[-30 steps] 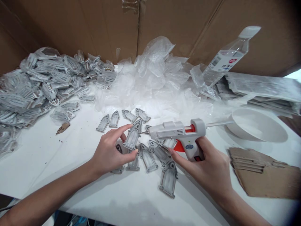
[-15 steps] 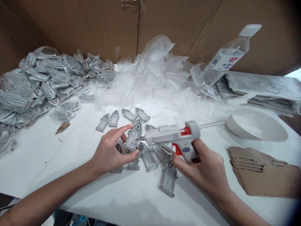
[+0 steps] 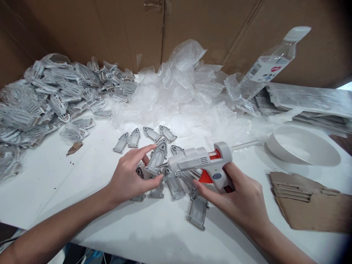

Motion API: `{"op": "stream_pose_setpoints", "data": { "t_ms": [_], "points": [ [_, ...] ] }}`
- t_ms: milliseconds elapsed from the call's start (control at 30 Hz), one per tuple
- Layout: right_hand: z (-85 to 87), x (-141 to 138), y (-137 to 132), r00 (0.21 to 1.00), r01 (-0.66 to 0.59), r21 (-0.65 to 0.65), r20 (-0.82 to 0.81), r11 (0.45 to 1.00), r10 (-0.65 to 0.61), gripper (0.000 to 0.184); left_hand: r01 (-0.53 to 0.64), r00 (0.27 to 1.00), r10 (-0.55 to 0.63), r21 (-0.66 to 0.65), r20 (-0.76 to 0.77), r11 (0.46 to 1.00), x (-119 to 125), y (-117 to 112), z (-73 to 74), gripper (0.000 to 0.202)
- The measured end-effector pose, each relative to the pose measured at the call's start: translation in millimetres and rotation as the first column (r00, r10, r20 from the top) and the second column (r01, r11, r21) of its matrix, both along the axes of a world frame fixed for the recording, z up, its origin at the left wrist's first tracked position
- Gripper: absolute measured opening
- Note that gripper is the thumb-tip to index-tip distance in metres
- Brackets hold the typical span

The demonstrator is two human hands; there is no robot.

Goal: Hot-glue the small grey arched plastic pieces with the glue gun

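Observation:
Between the thumb and fingers of my left hand (image 3: pixel 134 172) is a grey arch-shaped piece (image 3: pixel 157 158) with a raised rim and a pointed top, held tilted above the table. My right hand (image 3: pixel 239 194) is wrapped round the handle of a white glue gun (image 3: pixel 200 159) with a red trigger. Its metal nozzle points left, over the lower part of the held piece, and a clear glue stick (image 3: pixel 246 145) sticks out of its back. Several similar grey pieces lie under and around my hands, including one (image 3: pixel 197 211) near the front.
Bagged grey pieces are heaped (image 3: pixel 55 91) at the left. Crumpled clear plastic bags (image 3: pixel 178 88) fill the back middle. On the right are a tilted bottle (image 3: pixel 268 69), a white bowl (image 3: pixel 305 146) and torn cardboard (image 3: pixel 313 205). A cardboard wall (image 3: pixel 200 25) stands behind.
The glue gun's nozzle has shifted slightly left and down across the held piece. My left hand keeps the same grip, and the whole view has moved slightly.

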State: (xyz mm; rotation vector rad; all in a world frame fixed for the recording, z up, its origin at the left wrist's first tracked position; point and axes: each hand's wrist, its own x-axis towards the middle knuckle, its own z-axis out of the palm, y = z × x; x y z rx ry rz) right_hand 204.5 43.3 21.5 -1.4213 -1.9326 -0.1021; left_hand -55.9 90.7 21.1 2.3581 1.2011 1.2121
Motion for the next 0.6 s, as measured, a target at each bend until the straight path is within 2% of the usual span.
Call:
{"op": "stream_pose_setpoints", "data": {
  "t_ms": [267,600],
  "points": [
    [1.2,-2.8,1.1,0.999,-0.026,0.022,0.023,0.999,0.025,0.028,0.009,1.0,-0.009,0.008,-0.004,1.0,-0.3,0.0,0.1,0.054],
    [-1.8,-2.5,1.7,0.999,-0.025,0.024,0.026,0.999,0.024,0.033,0.005,1.0,-0.004,0.009,-0.006,1.0,0.0,-0.6,0.2,0.054]
  ]
}}
